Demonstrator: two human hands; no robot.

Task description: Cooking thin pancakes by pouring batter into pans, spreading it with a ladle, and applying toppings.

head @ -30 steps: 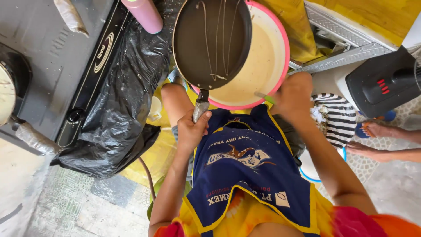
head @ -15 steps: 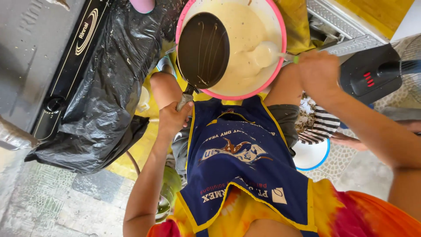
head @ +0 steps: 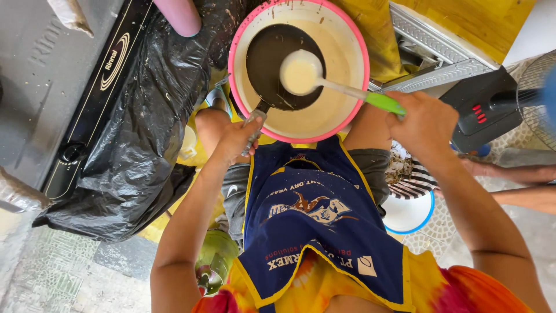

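My left hand grips the metal handle of a small dark frying pan, held over a pink-rimmed basin full of pale batter. My right hand holds the green handle of a white ladle. The ladle's bowl is filled with batter and hovers just above the middle of the pan. The pan's dark surface shows only a few batter streaks. The basin sits between my knees, above my blue apron.
A black gas stove lies at the left, partly draped by a black plastic bag. A pink cylinder stands at the top. At the right are a black fan base, a white bowl and another person's feet.
The pan has come down lower over the basin and levelled. My right hand has lifted the ladle, full of batter, out of the basin and brought it over the pan.
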